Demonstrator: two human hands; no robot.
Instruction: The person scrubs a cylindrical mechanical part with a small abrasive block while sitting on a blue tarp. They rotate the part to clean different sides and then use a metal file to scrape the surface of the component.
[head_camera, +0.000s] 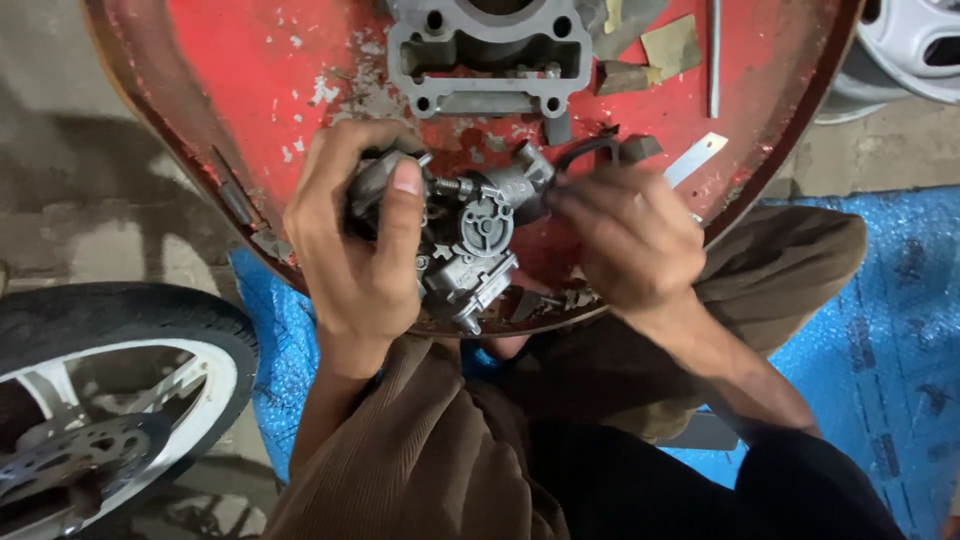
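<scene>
The carburetor (470, 245) is a small grey metal part with screws, a spring and a round cap with 3 spokes on its front; its surface looks dull and a little dirty. We see it held above the near edge of a red round metal tray (250, 70) with chipped paint.

At the far left we see a motorcycle wheel (110, 400) with a black tyre and white spokes on the floor. Next, the left hand (360, 250) is closed around the left side of the carburetor, the thumb pressed on its top. The right hand (625, 235) has its fingers pinched at the right side of the carburetor, near a black hose (585, 148). On the tray behind lies a grey engine cylinder block (490, 55). Under the brown trousers we see a blue sheet (880, 300).
</scene>
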